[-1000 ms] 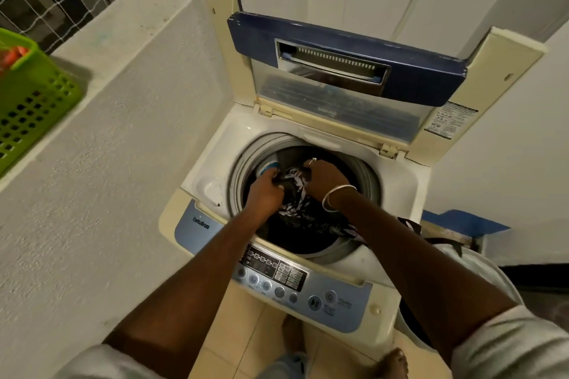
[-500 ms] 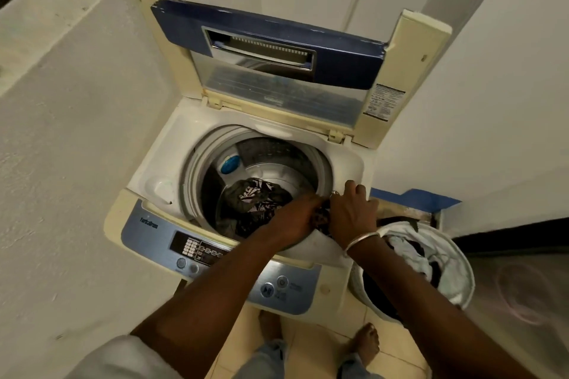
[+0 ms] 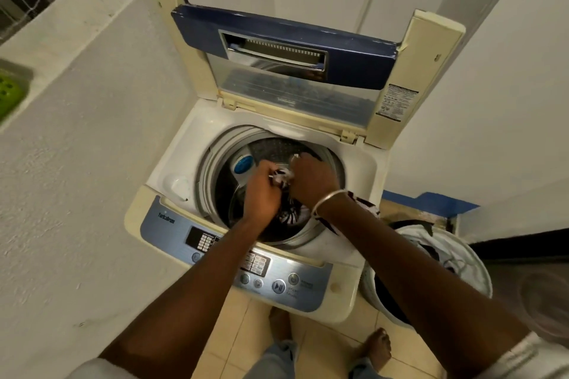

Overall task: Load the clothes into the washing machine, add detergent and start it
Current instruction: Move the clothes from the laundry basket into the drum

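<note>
The left hand [image 3: 260, 192] and right hand [image 3: 312, 181] meet over the drum [image 3: 277, 148] of the open washing machine [image 3: 197, 132]. The fingers [image 3: 267, 170] of both curl tight round a black-and-white patterned garment [image 3: 291, 215]. Its tail trails over the right rim toward the laundry basket [image 3: 474, 255]. Gathering that tail in first seems wise, then releasing the bundle low and loose so nothing catches on the rim.

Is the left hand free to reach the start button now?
Probably not yet: the left hand grips the patterned garment over the drum, though the start button itself lies uncovered.
</note>
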`<state>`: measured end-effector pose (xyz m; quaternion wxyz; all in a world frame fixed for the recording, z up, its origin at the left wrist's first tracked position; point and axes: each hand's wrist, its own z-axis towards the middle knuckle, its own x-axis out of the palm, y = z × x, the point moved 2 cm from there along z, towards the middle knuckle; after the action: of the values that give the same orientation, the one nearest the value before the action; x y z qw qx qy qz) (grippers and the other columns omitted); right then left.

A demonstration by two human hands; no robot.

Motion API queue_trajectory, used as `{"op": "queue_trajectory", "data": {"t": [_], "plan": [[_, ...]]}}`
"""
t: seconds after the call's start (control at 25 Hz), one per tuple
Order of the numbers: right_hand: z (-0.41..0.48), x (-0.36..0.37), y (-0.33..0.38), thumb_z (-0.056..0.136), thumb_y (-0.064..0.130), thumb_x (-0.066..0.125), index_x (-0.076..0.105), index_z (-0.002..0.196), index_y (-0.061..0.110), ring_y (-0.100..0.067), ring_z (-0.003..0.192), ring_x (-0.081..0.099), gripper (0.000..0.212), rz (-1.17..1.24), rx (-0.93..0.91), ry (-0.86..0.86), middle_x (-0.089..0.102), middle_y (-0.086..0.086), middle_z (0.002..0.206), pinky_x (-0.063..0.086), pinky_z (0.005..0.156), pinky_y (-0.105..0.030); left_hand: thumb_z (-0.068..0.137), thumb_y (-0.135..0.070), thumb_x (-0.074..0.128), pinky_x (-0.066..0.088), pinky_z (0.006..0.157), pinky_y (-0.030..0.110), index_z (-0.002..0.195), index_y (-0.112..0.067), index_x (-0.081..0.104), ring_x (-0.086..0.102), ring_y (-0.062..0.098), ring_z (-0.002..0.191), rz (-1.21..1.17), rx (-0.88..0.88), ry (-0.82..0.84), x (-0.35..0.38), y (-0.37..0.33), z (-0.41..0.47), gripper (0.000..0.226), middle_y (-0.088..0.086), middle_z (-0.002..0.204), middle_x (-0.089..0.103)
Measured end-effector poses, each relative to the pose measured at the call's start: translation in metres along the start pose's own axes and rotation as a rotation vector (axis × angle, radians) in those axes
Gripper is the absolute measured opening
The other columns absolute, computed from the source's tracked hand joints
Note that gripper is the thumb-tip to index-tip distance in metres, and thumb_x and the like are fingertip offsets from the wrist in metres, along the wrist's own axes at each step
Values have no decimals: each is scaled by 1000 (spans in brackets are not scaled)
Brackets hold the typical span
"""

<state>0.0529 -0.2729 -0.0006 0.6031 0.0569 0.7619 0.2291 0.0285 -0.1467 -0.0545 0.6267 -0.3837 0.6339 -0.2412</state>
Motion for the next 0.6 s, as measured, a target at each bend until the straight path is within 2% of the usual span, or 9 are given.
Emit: {"op": "queue_trajectory", "data": {"t": [0.12,0.24,0.28,0.36,0.44,0.52,0.6], "plan": [[47,7,35,81,9,60,65,92,7,-26,89,61,13,362,-21,-55,63,-11,98,49,79,-34,91,-7,55,47,68,31,100,-15,56,61,16,81,-57,-104,-169,-35,10,22,12,-2,89,64],[65,34,37,84,0,57,68,102,6,-28,100,63,22,673,66,-19,68,-14,106,49,94,-36,90,-17,55,41,63,26,106,-16,61,63,19,86,-43,-236,-128,-47,29,36,17,-1,93,67],[65,46,29,87,2,56,66,110,7,-28,107,62,26,705,130,26,67,-14,113,47,99,-34,89,-21,57,42,63,24,111,-20,61,64,18,87,-33,-269,-78,-48,36,36,22,-1,98,68],[55,60,10,91,9,58,61,120,10,-30,115,59,30,656,229,92,64,-15,123,42,100,-29,89,-19,56,45,61,23,124,-23,56,65,14,81,-2,-319,56,-45,44,31,35,1,104,68],[40,70,-10,93,15,61,58,125,12,-30,119,57,32,633,299,132,61,-15,127,41,100,-29,92,-18,56,44,60,21,125,-25,52,63,11,75,37,-328,143,-36,41,19,34,1,102,66],[24,73,-28,92,17,64,58,127,10,-28,120,56,35,644,317,118,61,-14,128,41,101,-30,95,-20,56,44,72,22,121,-25,56,63,12,84,29,-280,127,-22,26,10,26,-3,102,64],[10,67,-42,91,18,65,58,127,10,-26,119,59,37,632,292,22,63,-11,127,43,102,-31,97,-20,55,45,81,25,118,-20,60,63,12,95,-2,-192,51,-3,4,3,22,-5,105,64]]}}
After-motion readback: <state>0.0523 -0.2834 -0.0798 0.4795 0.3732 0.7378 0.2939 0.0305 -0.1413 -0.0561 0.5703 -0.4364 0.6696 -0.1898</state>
